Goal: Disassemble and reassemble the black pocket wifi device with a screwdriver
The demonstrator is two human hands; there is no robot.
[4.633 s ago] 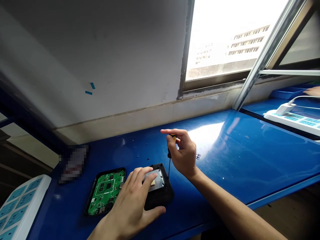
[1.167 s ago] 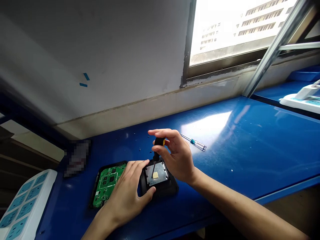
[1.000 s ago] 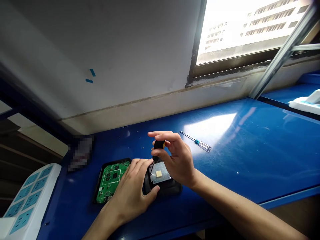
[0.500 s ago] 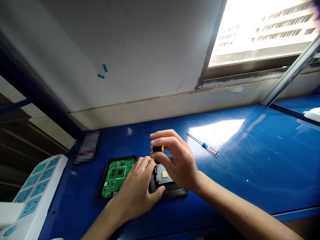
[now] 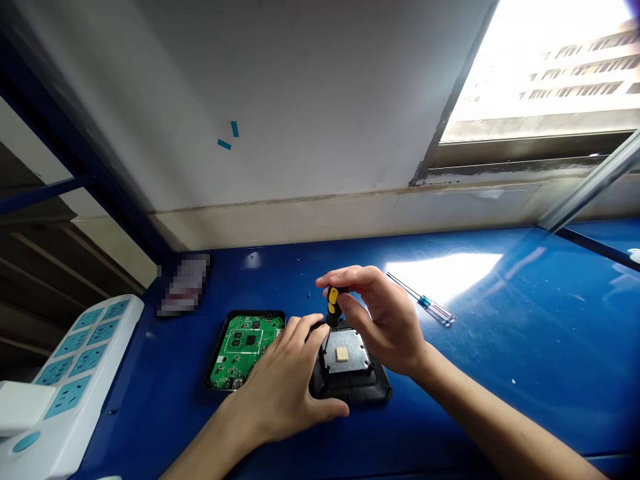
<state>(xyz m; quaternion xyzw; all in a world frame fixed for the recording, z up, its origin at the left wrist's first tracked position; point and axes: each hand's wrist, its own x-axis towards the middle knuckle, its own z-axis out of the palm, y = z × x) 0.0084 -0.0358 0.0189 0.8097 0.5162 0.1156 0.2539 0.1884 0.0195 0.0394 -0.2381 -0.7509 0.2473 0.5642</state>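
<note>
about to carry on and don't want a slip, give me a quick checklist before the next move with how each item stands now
1. Screwdriver in hand: ok, the right hand grips the yellow-and-black screwdriver.
2. Black housing covered by a hand: ok, the left hand lies over its left side.
3. Tip seated in a screw: cannot tell, too small to see.
4. Pale square pad lying on the metal plate: ok.
5. Green board untouched: cannot tell, the left hand overlaps its edge in view.
6. Second screwdriver laid down: ok, it lies on the table.
</note>
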